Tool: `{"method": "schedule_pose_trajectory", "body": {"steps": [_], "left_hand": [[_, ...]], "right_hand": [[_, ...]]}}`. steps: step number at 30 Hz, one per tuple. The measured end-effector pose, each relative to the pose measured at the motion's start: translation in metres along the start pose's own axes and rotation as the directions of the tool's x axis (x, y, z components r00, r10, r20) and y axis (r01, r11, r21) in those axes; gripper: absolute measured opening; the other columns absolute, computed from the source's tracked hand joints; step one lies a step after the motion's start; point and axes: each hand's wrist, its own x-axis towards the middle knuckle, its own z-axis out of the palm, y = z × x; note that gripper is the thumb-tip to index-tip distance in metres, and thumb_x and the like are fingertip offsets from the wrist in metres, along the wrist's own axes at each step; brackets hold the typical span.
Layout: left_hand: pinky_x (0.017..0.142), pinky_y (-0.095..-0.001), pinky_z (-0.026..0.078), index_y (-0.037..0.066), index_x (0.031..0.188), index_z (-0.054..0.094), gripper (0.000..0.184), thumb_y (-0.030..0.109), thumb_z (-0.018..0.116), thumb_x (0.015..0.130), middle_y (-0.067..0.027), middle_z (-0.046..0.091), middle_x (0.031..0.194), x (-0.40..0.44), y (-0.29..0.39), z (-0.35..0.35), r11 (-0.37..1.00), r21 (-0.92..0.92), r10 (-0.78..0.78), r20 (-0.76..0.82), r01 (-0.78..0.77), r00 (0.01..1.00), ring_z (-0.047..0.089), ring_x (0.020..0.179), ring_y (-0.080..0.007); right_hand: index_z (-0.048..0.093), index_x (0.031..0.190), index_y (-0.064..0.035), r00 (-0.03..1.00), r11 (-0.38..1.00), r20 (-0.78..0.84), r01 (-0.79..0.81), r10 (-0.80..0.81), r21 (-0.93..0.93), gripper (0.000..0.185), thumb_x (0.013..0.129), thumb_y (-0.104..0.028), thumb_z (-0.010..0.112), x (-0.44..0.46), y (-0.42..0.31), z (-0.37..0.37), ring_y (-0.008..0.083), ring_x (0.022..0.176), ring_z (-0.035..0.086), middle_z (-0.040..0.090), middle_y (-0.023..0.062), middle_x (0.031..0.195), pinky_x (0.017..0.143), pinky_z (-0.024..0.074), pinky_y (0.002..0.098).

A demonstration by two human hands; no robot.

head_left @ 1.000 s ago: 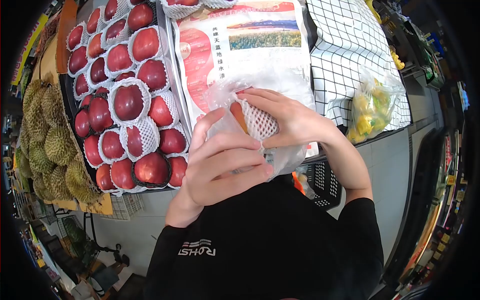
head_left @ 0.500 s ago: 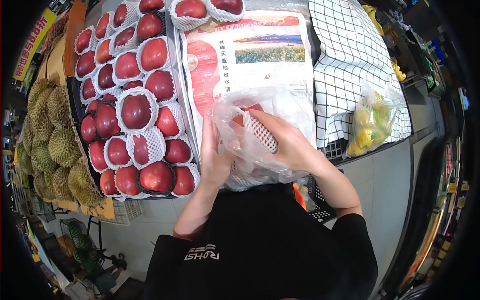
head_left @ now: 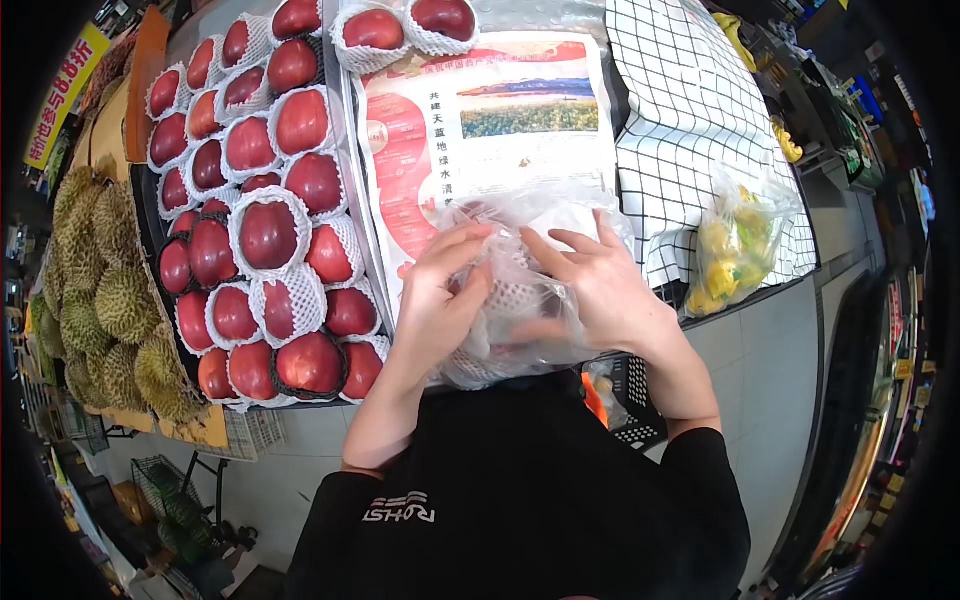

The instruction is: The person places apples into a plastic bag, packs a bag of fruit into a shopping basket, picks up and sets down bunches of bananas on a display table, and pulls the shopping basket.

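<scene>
A clear plastic bag point(head_left: 480, 345) rests on the newspaper close to my body, with fruit in white foam netting point(head_left: 515, 297) inside. My left hand point(head_left: 440, 295) is curled at the bag's left side, its fingers and thumb closed on the plastic. On the other side, my right hand point(head_left: 610, 290) lies over the bag with its fingers spread, and its thumb shows dimly through the plastic. Crumpled film hides much of the fruit. The printed newspaper point(head_left: 530, 155) lies flat beneath and beyond the bag.
Red apples in foam nets point(head_left: 270, 235) fill a tray at left, beside spiky durians point(head_left: 125, 300). Two more netted apples point(head_left: 445, 18) sit at the back. At right are a checked cloth point(head_left: 660, 130) and a bag of yellow fruit point(head_left: 735, 250). A black basket point(head_left: 640, 400) stands below.
My right hand has left the netted fruit, which is now deeper in the bag, and spreads over the plastic. My left hand has moved up and inward, its fingers curling onto the bag.
</scene>
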Motion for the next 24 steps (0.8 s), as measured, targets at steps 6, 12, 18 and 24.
{"method": "schedule_pose_trajectory", "body": {"steps": [6,12,18,24], "left_hand": [[0.092,-0.0286,0.044,-0.008,0.106,0.064,0.023,-0.002,0.056,0.086,-0.014,0.065,0.111,-0.011,-0.018,-0.019,0.959,-0.211,-0.224,-0.143,0.191,0.964,0.059,0.105,-0.0182],[0.094,-0.0293,0.044,-0.008,0.111,0.062,0.023,0.0,0.051,0.092,-0.0123,0.064,0.112,-0.023,-0.019,-0.013,0.954,-0.284,-0.181,-0.297,0.094,0.937,0.058,0.105,-0.0167],[0.088,-0.0281,0.047,-0.007,0.116,0.059,0.025,0.007,0.047,0.098,-0.0109,0.065,0.11,-0.008,-0.005,-0.014,0.902,-0.43,-0.145,-0.385,-0.038,0.911,0.06,0.099,-0.014],[0.085,-0.0296,0.051,-0.008,0.116,0.059,0.03,0.014,0.045,0.101,-0.0145,0.065,0.111,0.023,0.013,-0.016,0.926,-0.377,-0.088,-0.186,0.012,0.979,0.063,0.096,-0.0169]], "right_hand": [[0.05,0.133,-0.0029,0.992,0.985,-0.107,-0.086,0.071,-0.146,0.084,0.066,-0.045,0.079,-0.021,0.018,-0.015,0.0325,0.111,0.059,0.067,0.0152,0.105,0.109,0.0233,0.0614],[0.051,0.13,-0.003,0.964,0.955,-0.157,0.241,-0.216,0.171,0.077,0.064,-0.03,0.079,-0.002,-0.005,0.005,0.0288,0.115,0.057,0.061,0.0158,0.122,0.107,0.0342,0.0541],[0.044,0.138,-0.0027,0.951,0.901,-0.088,0.308,-0.296,0.306,0.088,0.069,-0.047,0.078,0.007,-0.02,0.012,0.0354,0.13,0.044,0.045,0.0212,0.14,0.109,0.0324,0.0507],[0.043,0.138,-0.0006,0.938,0.826,-0.14,0.345,-0.316,0.446,0.081,0.075,-0.038,0.076,0.014,-0.01,0.028,0.0386,0.132,0.04,0.039,0.0249,0.143,0.108,0.0343,0.0464]]}}
